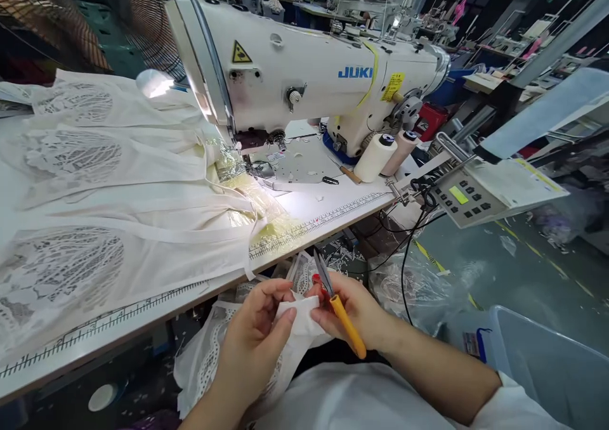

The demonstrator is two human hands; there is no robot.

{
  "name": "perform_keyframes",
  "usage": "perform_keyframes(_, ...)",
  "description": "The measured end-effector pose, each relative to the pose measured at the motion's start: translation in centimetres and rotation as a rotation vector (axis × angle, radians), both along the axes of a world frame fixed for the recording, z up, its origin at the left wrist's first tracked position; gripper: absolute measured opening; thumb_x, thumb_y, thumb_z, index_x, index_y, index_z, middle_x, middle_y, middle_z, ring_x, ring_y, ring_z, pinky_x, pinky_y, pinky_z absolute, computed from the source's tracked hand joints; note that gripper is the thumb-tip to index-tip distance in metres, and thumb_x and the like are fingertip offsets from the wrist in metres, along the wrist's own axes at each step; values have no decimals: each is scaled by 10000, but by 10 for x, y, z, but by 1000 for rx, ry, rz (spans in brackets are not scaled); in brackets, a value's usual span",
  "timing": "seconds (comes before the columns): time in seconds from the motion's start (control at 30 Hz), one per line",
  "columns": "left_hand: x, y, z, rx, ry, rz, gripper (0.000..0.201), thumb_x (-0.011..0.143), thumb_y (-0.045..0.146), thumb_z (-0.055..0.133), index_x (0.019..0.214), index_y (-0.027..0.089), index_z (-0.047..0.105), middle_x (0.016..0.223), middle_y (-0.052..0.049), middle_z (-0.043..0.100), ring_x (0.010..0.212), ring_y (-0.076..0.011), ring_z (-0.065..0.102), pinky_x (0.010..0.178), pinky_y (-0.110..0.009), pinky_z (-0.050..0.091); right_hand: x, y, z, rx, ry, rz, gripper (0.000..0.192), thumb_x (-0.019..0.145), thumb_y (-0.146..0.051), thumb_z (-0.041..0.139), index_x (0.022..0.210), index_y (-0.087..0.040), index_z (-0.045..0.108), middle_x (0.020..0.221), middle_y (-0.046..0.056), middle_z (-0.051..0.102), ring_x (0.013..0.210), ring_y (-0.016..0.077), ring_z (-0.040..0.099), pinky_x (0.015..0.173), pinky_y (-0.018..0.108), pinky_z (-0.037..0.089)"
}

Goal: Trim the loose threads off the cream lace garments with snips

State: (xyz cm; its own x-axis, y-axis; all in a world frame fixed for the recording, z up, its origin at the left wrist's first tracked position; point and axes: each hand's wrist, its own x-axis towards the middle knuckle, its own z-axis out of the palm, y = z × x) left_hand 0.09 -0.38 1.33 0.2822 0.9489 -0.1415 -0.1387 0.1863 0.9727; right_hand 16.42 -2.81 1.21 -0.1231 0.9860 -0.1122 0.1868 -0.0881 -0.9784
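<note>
In front of my lap, my left hand (264, 328) pinches the edge of a white lace-trimmed garment (304, 319) between thumb and fingers. My right hand (354, 309) holds scissors (345, 325) with an orange handle, their blades pointing up and away from me. That hand's thumb and fingertip also meet the white cloth near its folded edge. Part of the scissors is hidden behind the fingers. The rest of the garment, with its lace band (216, 341), hangs down over my lap below the table edge.
A white sewing machine (304, 68) stands on the table, which has a ruler strip (328, 217) along its front edge. Several white lace pieces (71, 265) lie at left. Thread cones (375, 158) and a control panel (459, 195) are at right. A clear plastic bin (537, 354) stands lower right.
</note>
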Motion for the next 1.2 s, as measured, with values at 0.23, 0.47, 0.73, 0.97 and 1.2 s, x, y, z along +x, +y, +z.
perform_keyframes(0.23, 3, 4, 4, -129, -26, -149, 203, 685, 274, 707, 864, 205, 640, 769, 4, 605, 742, -145, 547, 653, -213, 459, 8, 0, 8, 153, -59, 53, 152, 679, -203, 525, 715, -221, 378, 699, -19, 468, 598, 126, 426, 533, 259, 383)
perform_keyframes(0.47, 8, 7, 2, -86, 177, -193, 165, 693, 330, 657, 655, 182, 596, 603, 17, 559, 578, -133, 474, 545, -230, 399, 9, -2, 2, 121, -80, 48, 151, 699, -231, 564, 760, -209, 428, 707, -16, 476, 610, 131, 432, 555, 270, 397)
perform_keyframes(0.73, 5, 3, -8, 245, 153, -57, 93, 718, 144, 634, 688, 231, 630, 720, 9, 626, 725, -157, 572, 681, -235, 459, 12, -10, -3, 80, 27, -23, 162, 718, -292, 595, 776, -220, 462, 792, 17, 569, 688, 159, 519, 628, 305, 453)
perform_keyframes(0.97, 1, -1, -8, 170, 121, -110, 147, 738, 102, 620, 715, 244, 589, 800, 25, 671, 775, -132, 614, 713, -201, 489, 12, -12, -8, 139, -139, 21, 241, 709, -275, 547, 643, -227, 321, 609, -38, 416, 538, 116, 373, 491, 251, 343)
perform_keyframes(1.2, 1, -3, -8, 100, 173, -80, 154, 740, 203, 661, 866, 221, 574, 834, -8, 607, 769, -151, 570, 654, -213, 473, 15, -16, -8, 192, -131, -33, 210, 727, -274, 533, 657, -223, 342, 644, -22, 453, 556, 123, 414, 495, 253, 358)
